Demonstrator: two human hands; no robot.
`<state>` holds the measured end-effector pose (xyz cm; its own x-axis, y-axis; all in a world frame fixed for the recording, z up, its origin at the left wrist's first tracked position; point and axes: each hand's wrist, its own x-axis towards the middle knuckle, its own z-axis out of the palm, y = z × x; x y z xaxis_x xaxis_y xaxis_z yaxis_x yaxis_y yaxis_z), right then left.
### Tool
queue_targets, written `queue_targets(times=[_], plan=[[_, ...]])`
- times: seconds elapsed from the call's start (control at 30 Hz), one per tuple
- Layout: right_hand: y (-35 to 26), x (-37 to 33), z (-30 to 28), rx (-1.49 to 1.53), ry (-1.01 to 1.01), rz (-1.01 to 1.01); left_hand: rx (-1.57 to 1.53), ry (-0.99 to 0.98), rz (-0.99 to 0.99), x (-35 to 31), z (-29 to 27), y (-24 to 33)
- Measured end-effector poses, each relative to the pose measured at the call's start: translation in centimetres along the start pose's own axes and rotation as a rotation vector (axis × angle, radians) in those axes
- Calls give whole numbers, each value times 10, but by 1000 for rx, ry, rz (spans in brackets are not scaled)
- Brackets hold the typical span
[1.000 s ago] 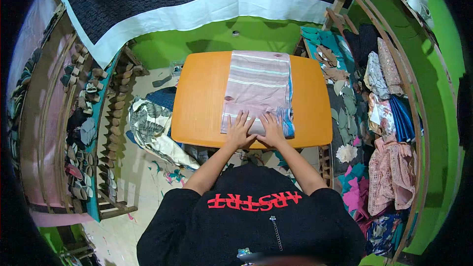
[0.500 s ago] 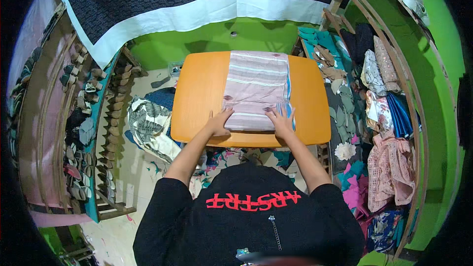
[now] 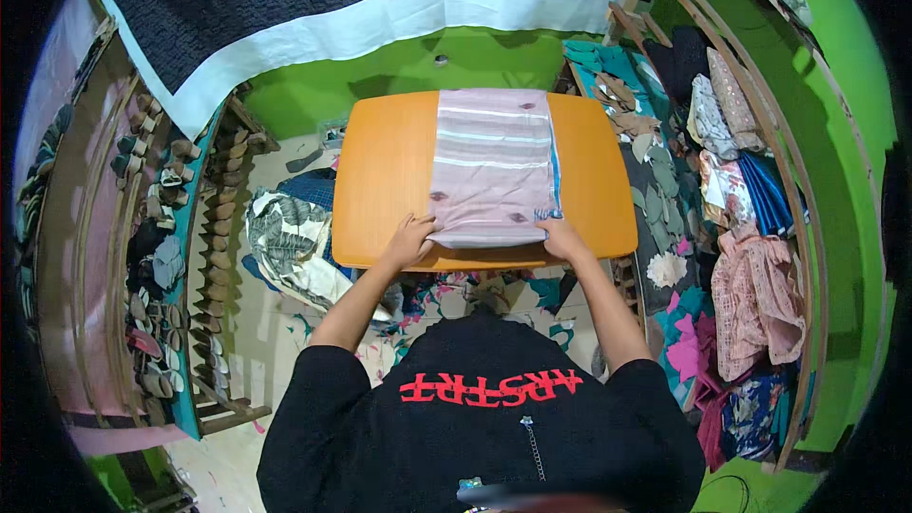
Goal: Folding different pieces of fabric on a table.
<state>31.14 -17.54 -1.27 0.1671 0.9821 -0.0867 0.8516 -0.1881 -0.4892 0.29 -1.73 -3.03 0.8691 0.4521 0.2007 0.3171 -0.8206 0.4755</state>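
A folded mauve striped cloth [image 3: 491,161] lies lengthwise over the orange table [image 3: 385,147], with small dark diamond motifs and a blue edge along its right side. At the cloth's near left corner, my left hand [image 3: 410,241] has its fingers closed on the fabric. My right hand [image 3: 562,239] pinches the near right corner, beside the blue edge. Between the two hands the near edge of the cloth is drawn fairly straight, close to the front of the table. My thumbs are partly hidden.
Racks holding many shoe-shaped pieces [image 3: 218,237] stand on the left. A patterned garment [image 3: 290,237] lies on the floor by the table. Folded clothes [image 3: 755,294] and fabric pieces [image 3: 665,204] fill the right shelves. Colourful scraps [image 3: 442,302] litter the floor.
Both hands have gone from spread fingers lying on the cloth to closed fingers gripping its near corners. The cloth's near edge has shifted slightly, and the whole view has tilted a little.
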Motion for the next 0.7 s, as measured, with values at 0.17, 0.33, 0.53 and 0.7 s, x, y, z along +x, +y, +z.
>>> queue_targets(times=[0.17, 0.33, 0.53, 0.7], plan=[[-23, -11, -26, 15, -645, 217, -369, -27, -134, -36, -5, 12], [-31, -6, -61, 193, -308, 138, -540, 156, -443, -16, -3, 9], [29, 10, 4, 538, 99, 351, -1033, 128, -691, 14, 31, -20], [10, -6, 9, 450, 293, 308, -694, 129, -489, 10, 34, -19]])
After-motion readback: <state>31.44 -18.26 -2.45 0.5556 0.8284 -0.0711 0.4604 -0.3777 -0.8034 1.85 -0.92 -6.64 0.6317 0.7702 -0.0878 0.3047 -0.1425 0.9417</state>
